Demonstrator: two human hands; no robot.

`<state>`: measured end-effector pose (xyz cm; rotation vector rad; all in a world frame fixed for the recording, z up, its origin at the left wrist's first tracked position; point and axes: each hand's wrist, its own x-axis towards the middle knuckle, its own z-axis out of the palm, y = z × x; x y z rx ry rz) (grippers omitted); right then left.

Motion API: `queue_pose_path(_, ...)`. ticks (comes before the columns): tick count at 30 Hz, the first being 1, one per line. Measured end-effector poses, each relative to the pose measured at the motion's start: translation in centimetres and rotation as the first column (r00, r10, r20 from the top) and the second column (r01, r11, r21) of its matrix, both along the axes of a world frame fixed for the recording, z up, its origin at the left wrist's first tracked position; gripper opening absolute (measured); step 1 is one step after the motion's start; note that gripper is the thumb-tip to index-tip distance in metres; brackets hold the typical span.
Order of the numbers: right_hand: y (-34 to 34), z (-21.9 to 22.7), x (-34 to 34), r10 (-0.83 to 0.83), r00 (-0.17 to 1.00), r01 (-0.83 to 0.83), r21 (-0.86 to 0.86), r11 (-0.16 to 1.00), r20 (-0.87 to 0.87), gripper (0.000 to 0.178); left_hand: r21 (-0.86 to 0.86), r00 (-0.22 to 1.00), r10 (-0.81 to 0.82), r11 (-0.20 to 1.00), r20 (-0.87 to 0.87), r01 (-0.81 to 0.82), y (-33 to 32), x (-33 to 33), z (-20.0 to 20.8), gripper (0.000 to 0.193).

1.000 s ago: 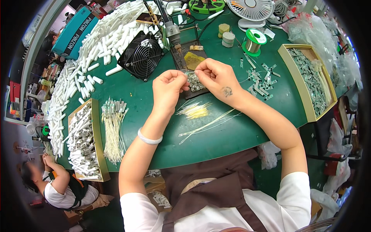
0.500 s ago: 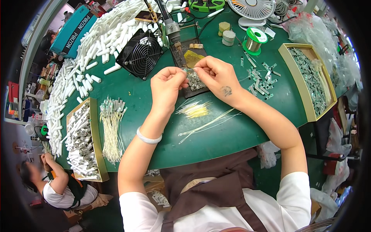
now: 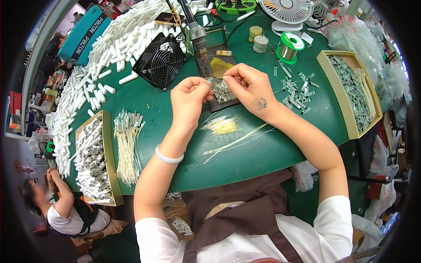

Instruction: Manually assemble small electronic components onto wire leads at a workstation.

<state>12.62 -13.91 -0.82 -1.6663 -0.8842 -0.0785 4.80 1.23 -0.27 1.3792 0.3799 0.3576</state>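
Note:
My left hand (image 3: 189, 98) is closed in a pinch near the soldering iron (image 3: 202, 55); a tiny greenish end shows at its fingertips, too small to name. Close beside it my right hand (image 3: 250, 90) pinches too, and whatever lies between its fingers is hidden. Just below the fingertips sits a heap of small silvery metal bits (image 3: 224, 93) on a dark plate. Between my forearms lie a short bundle of white and yellow wires (image 3: 223, 125) and a few longer pale wires (image 3: 230, 144).
Left are a black fan (image 3: 161, 61), a wire bundle (image 3: 127, 149), a box of white-handled parts (image 3: 113, 184) and heaped white tubes (image 3: 105, 50). Right are a solder spool (image 3: 288, 50), loose small boards (image 3: 300, 94) and a box of boards (image 3: 346, 105). Another person (image 3: 72, 210) sits far left.
My right fingertips have drawn slightly away from the left ones, to the right. The left hand stays nearly in place. The whole view has shifted very slightly.

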Motion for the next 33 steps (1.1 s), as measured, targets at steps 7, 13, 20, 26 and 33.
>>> queue_pose_path(7, -1.0, 0.7, 0.3, 0.012, 0.997, -0.009, 0.049, 0.999, -0.071, 0.011, 0.004, 0.999, 0.004, 1.0, -0.032, -0.004, 0.3, -0.3, -0.4, 0.004)
queue_pose_path(13, -3.4, 4.6, 1.7, -0.116, 0.975, 0.108, -0.051, 0.993, -0.188, 0.018, -0.029, 0.994, -0.034, 0.999, -0.101, 0.031, 0.8, -2.4, 1.6, 0.007)
queue_pose_path(20, -9.7, 4.9, 7.0, -0.165, 0.981, 0.187, -0.683, 0.706, 0.099, 0.015, 0.018, 0.956, -0.247, 0.969, 0.156, 0.247, 1.6, -13.6, 9.7, 0.021)
queue_pose_path(26, -9.6, 2.3, 9.7, -0.244, 0.956, 0.288, -0.689, 0.665, 0.164, 0.015, 0.428, 0.969, 0.234, 0.871, 0.075, -0.244, 7.6, -19.9, 9.5, 0.01)
queue_pose_path(33, -9.8, -0.5, 11.0, -0.241, 0.962, 0.266, -0.67, 0.693, 0.132, 0.025, 0.658, 0.903, 0.43, 0.678, 0.006, -0.327, 14.2, -17.7, 3.7, 0.005)
